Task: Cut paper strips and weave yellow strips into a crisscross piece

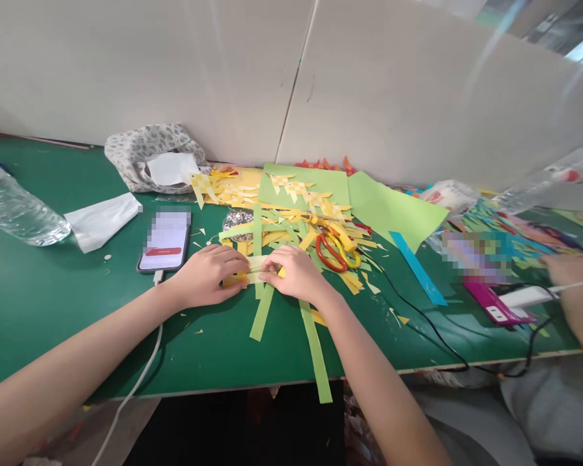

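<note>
My left hand [216,274] and my right hand [294,272] are close together over the green table, fingers closed. Between them they pinch light yellow-green paper strips [256,263], the left fingertips at one end and the right at the other. A yellow piece shows by the left fingers. Longer green paper strips [317,356] lie under and beside my right hand, one hanging past the table edge. Behind the hands is a heap of cut yellow and green strips [276,233]. Scissors with red and yellow handles [331,252] rest on it, right of my right hand.
A charging phone [165,241] and a water bottle [22,207] are on the left. Woven yellow paper pieces [304,192] and green sheets [393,210] lie at the back. Another person's hand [573,268] is at the right, near a magenta device [495,309] and black cable.
</note>
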Demonstrator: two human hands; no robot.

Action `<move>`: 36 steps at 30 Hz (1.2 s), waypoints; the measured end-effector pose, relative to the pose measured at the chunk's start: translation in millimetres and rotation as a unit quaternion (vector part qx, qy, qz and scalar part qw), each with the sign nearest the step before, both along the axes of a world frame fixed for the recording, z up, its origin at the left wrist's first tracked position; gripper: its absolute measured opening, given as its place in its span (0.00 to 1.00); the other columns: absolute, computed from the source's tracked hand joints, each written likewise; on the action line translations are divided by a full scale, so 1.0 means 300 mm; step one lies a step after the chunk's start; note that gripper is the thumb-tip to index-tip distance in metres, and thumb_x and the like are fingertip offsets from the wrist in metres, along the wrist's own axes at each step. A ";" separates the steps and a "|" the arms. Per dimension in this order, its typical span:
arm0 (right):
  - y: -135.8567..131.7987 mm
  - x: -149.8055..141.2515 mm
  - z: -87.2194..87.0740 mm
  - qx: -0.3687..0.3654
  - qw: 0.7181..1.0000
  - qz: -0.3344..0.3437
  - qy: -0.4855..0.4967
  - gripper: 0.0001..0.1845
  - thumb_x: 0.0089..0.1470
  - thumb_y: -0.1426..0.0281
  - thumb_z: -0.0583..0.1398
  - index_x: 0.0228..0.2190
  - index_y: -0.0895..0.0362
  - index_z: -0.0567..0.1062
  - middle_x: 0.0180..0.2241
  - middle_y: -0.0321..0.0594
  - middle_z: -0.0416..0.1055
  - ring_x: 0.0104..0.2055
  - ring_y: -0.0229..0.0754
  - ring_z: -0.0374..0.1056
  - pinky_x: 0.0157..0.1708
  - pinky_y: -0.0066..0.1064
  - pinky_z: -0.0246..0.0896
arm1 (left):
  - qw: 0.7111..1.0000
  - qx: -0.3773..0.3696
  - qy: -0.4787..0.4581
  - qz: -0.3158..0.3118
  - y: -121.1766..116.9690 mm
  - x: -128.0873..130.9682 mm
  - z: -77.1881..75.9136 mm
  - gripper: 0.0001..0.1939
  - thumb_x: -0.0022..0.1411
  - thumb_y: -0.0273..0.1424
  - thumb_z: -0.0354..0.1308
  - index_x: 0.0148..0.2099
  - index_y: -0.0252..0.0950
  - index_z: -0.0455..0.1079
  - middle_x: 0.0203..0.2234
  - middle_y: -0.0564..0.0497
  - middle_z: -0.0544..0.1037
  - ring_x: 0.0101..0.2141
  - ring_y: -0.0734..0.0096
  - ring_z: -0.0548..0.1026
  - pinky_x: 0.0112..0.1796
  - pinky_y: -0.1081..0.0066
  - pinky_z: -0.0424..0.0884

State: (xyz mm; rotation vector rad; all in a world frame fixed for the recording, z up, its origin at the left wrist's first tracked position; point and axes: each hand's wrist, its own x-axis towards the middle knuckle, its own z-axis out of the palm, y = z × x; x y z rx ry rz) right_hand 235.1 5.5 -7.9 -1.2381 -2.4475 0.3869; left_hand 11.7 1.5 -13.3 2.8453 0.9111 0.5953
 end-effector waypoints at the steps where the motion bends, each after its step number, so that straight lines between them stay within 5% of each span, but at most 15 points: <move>1: -0.001 0.000 0.000 -0.002 1.000 -0.004 0.006 0.04 0.49 0.68 0.64 0.28 0.54 0.73 0.25 0.32 0.70 0.32 0.39 0.64 0.37 0.33 0.54 | 1.000 0.004 0.001 0.003 0.000 0.000 0.000 0.12 0.63 0.35 0.50 0.44 0.37 0.70 0.42 0.48 0.77 0.42 0.62 0.74 0.42 0.59 0.70; 11: -0.007 0.000 0.013 0.035 0.999 -0.005 0.033 0.05 0.49 0.73 0.62 0.24 0.55 0.71 0.29 0.36 0.72 0.36 0.41 0.64 0.40 0.35 0.56 | 0.999 -0.017 -0.027 0.031 -0.006 0.005 -0.007 0.11 0.61 0.33 0.51 0.43 0.35 0.71 0.37 0.45 0.75 0.38 0.61 0.72 0.37 0.61 0.71; 15: -0.018 -0.011 0.028 -0.011 0.997 0.011 0.081 0.06 0.51 0.70 0.60 0.24 0.55 0.71 0.29 0.36 0.72 0.37 0.41 0.65 0.41 0.35 0.58 | 0.998 -0.047 -0.031 0.034 -0.007 0.009 -0.002 0.10 0.60 0.31 0.52 0.41 0.35 0.70 0.33 0.46 0.75 0.34 0.64 0.72 0.34 0.63 0.70; 25: -0.038 -0.024 0.052 -0.231 0.952 0.065 0.192 0.19 0.60 0.58 0.53 0.50 0.51 0.69 0.45 0.42 0.74 0.46 0.43 0.71 0.39 0.34 0.66 | 0.994 -0.064 -0.017 0.085 -0.015 0.008 0.007 0.16 0.57 0.45 0.55 0.38 0.36 0.68 0.29 0.49 0.76 0.30 0.64 0.73 0.31 0.65 0.67; 31: -0.043 -0.019 0.050 -0.249 0.948 0.061 0.191 0.21 0.61 0.58 0.51 0.54 0.49 0.65 0.44 0.42 0.75 0.41 0.43 0.71 0.38 0.35 0.65 | 0.987 -0.090 -0.048 0.128 -0.019 0.012 0.018 0.19 0.58 0.48 0.53 0.39 0.37 0.69 0.27 0.50 0.77 0.29 0.65 0.75 0.31 0.66 0.68; 36: -0.040 -0.019 0.040 -0.201 0.962 0.028 0.184 0.19 0.63 0.61 0.49 0.53 0.51 0.65 0.41 0.41 0.76 0.40 0.41 0.71 0.37 0.34 0.65 | 0.986 -0.087 -0.033 0.141 -0.018 0.010 0.023 0.12 0.62 0.39 0.50 0.39 0.38 0.69 0.24 0.52 0.77 0.26 0.68 0.74 0.26 0.69 0.66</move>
